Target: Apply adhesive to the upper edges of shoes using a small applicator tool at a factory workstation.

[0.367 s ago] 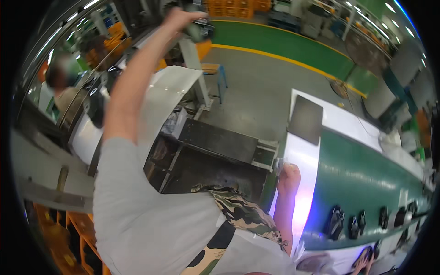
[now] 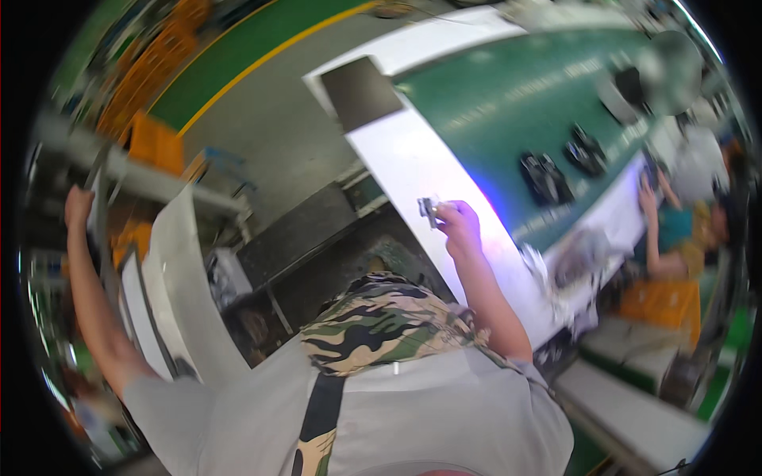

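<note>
My right hand (image 2: 460, 226) pinches a small silvery metal piece (image 2: 429, 210) above the white lit edge (image 2: 413, 151) of the conveyor. Far out to the left, my left arm is stretched and my left hand (image 2: 78, 208) is closed beside an upright grey metal frame (image 2: 100, 198). What it grips there is too blurred to make out. On the green belt (image 2: 476, 111), to the right of my right hand, lie pairs of black shoes (image 2: 546, 178).
A dark flat panel (image 2: 361, 94) rests on the white edge. Below sits a dark open bench (image 2: 302, 230) beside a curved white sheet (image 2: 178, 278). At right a co-worker's hands (image 2: 649, 190) hold a dark item near an orange crate (image 2: 659, 301).
The view has swung to the right. My left hand went from high above the white sheet to the far left. My right hand still holds the metal piece, now seen more plainly.
</note>
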`<act>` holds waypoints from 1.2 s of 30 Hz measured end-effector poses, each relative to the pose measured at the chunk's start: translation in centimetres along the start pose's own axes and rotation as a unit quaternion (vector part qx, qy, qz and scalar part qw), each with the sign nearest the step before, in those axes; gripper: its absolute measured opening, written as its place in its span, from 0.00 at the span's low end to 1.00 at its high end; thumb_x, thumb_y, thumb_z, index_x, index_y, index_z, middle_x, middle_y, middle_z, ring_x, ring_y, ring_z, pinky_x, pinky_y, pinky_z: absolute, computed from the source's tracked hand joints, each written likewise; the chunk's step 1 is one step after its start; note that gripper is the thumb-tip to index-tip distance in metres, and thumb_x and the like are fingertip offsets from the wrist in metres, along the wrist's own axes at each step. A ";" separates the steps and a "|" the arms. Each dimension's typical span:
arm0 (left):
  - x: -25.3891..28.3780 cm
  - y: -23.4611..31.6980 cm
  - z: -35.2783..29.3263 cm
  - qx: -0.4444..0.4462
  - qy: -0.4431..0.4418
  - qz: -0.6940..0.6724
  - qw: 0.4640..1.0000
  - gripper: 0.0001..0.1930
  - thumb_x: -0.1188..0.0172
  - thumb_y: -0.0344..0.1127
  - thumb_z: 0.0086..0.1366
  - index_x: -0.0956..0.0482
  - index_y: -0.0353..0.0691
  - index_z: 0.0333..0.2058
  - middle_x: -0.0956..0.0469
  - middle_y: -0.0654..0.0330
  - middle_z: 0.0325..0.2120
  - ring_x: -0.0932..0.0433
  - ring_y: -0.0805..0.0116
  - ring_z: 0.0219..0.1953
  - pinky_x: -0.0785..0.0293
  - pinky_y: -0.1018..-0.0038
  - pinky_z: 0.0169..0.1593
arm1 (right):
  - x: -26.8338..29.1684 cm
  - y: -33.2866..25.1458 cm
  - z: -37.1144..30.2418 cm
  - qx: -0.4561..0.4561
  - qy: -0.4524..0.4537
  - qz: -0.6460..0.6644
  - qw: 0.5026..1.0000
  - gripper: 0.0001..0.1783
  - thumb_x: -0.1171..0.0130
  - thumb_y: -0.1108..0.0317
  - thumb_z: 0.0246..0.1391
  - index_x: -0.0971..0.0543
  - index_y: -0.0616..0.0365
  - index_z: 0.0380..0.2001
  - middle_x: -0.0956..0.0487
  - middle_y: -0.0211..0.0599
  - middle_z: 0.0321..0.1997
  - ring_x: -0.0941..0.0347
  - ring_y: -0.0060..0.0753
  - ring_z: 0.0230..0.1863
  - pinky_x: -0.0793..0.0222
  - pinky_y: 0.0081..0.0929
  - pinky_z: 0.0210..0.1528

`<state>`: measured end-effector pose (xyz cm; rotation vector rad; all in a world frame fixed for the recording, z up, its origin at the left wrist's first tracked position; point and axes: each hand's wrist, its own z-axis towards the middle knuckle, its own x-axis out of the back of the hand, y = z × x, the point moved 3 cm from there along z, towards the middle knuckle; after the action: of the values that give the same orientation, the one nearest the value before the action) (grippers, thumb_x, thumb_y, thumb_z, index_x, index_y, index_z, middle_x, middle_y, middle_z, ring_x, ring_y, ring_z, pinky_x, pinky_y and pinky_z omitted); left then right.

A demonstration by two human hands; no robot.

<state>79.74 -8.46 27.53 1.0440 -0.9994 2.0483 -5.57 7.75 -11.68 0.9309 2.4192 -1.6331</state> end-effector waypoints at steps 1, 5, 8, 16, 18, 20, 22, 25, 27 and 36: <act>-1.7 8.5 -1.2 -0.046 -0.036 -0.106 0.993 0.29 0.38 0.46 0.59 0.27 0.34 0.55 0.24 0.40 0.50 0.26 0.41 0.54 0.29 0.55 0.54 | 2.8 0.0 -0.2 0.004 0.054 -0.030 0.998 0.09 0.38 0.75 0.49 0.25 0.58 0.35 0.23 0.33 0.32 0.24 0.30 0.34 0.30 0.27 0.32; -4.6 29.4 -10.7 -0.217 -0.127 -0.380 0.890 0.34 0.30 0.44 0.56 0.28 0.30 0.57 0.25 0.45 0.55 0.27 0.55 0.58 0.32 0.63 0.61 | 10.9 -0.2 -3.3 0.003 0.127 -0.005 0.992 0.08 0.34 0.70 0.49 0.24 0.52 0.31 0.21 0.27 0.31 0.24 0.25 0.34 0.35 0.24 0.32; -2.3 49.1 -26.2 -0.336 -0.304 -0.419 0.786 0.32 0.30 0.43 0.54 0.26 0.28 0.55 0.22 0.44 0.51 0.22 0.56 0.52 0.26 0.65 0.54 | 18.1 -0.5 -7.0 0.036 0.215 0.040 0.975 0.08 0.34 0.69 0.49 0.24 0.50 0.31 0.20 0.25 0.30 0.23 0.22 0.33 0.36 0.22 0.32; -1.1 71.2 -54.8 -0.460 -0.567 -0.365 0.578 0.31 0.31 0.45 0.56 0.24 0.26 0.52 0.19 0.47 0.46 0.19 0.60 0.45 0.24 0.67 0.49 | 33.1 -1.6 -15.5 0.110 0.432 0.112 0.888 0.07 0.32 0.67 0.48 0.21 0.52 0.29 0.19 0.25 0.29 0.24 0.20 0.29 0.37 0.23 0.29; 1.4 73.8 -58.1 -0.479 -0.583 -0.345 0.558 0.29 0.33 0.46 0.58 0.24 0.29 0.51 0.19 0.51 0.44 0.20 0.63 0.44 0.24 0.69 0.45 | 36.4 -1.8 -16.7 0.144 0.465 0.044 0.872 0.07 0.32 0.69 0.49 0.20 0.54 0.31 0.20 0.25 0.28 0.26 0.18 0.28 0.37 0.21 0.28; 3.1 77.1 -59.3 -0.491 -0.597 -0.330 0.542 0.27 0.36 0.46 0.60 0.23 0.31 0.51 0.18 0.54 0.42 0.20 0.65 0.42 0.25 0.70 0.41 | 38.4 -3.1 -16.6 0.186 0.510 -0.082 0.835 0.08 0.32 0.70 0.48 0.18 0.61 0.31 0.21 0.26 0.27 0.29 0.17 0.26 0.35 0.21 0.29; 3.9 80.3 -60.1 -0.407 -0.657 -0.368 0.517 0.25 0.37 0.46 0.62 0.23 0.32 0.50 0.18 0.54 0.41 0.19 0.63 0.43 0.24 0.69 0.41 | 39.3 -4.6 -16.0 0.193 0.523 -0.169 0.813 0.08 0.33 0.68 0.47 0.18 0.60 0.29 0.20 0.31 0.26 0.27 0.24 0.25 0.32 0.25 0.30; 6.4 84.8 -60.7 -0.339 -0.707 -0.389 0.484 0.34 0.39 0.55 0.64 0.30 0.32 0.57 0.22 0.47 0.48 0.20 0.57 0.47 0.24 0.63 0.46 | 39.6 -6.4 -14.5 0.198 0.536 -0.274 0.774 0.07 0.35 0.66 0.44 0.18 0.58 0.27 0.20 0.40 0.27 0.23 0.38 0.26 0.29 0.33 0.33; 7.5 88.3 -60.8 -0.318 -0.718 -0.394 0.478 0.37 0.40 0.56 0.64 0.35 0.31 0.60 0.26 0.44 0.53 0.22 0.53 0.50 0.24 0.60 0.48 | 40.0 -7.2 -13.2 0.232 0.534 -0.380 0.718 0.07 0.36 0.66 0.44 0.18 0.57 0.26 0.20 0.39 0.28 0.23 0.43 0.30 0.28 0.37 0.35; 10.6 101.9 -64.0 -0.162 -0.763 -0.428 0.457 0.58 0.34 0.62 0.56 0.60 0.33 0.69 0.52 0.31 0.66 0.38 0.31 0.63 0.28 0.45 0.57 | 40.4 -7.4 -8.5 0.161 0.503 -0.522 0.669 0.02 0.38 0.67 0.44 0.18 0.48 0.24 0.21 0.34 0.32 0.26 0.45 0.41 0.34 0.46 0.41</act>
<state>-29.59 -5.83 -23.79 2.4091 -1.0008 -0.3860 -40.06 30.95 -17.54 0.4277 4.0627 -2.2971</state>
